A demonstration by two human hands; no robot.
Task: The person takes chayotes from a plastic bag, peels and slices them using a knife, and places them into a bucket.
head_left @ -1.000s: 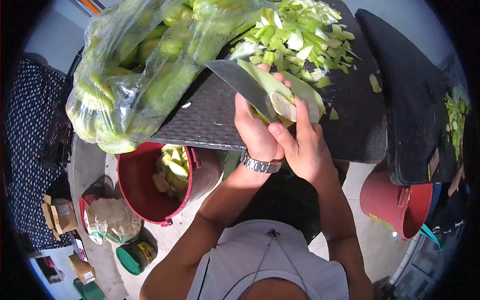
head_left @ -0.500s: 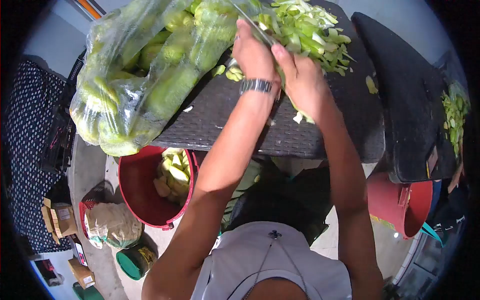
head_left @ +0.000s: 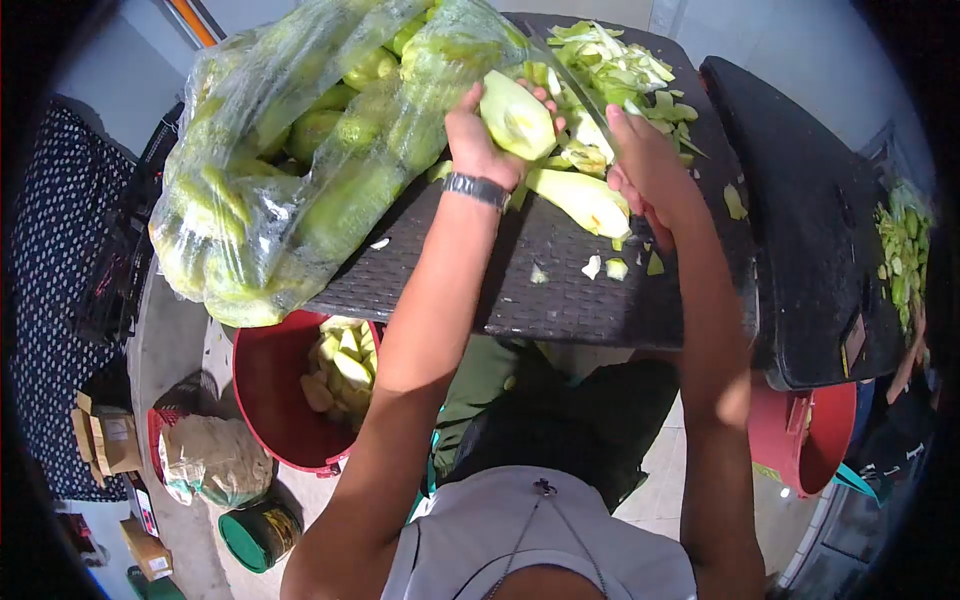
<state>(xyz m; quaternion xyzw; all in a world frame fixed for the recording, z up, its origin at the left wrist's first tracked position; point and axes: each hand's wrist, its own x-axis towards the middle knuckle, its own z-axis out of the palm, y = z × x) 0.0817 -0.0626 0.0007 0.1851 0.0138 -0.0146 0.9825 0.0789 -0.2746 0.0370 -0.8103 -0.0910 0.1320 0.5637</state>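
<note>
Two hands show in the head view: the left hand cups a pale green piece, flat face up, above the table; the right hand grips a knife, blade angled far-left, apart from it. Good cutting here probably wants a firm cradle — fingertips below the rim, short strokes away from the palm. Another piece lies nearer, rightward.

A makeshift vegetable-preparation area, by the look of it: a bag of green produce and heaped peelings share a woven bench, a red bucket holds cut pieces, and a green-lidded tub stands on hard flooring.
</note>
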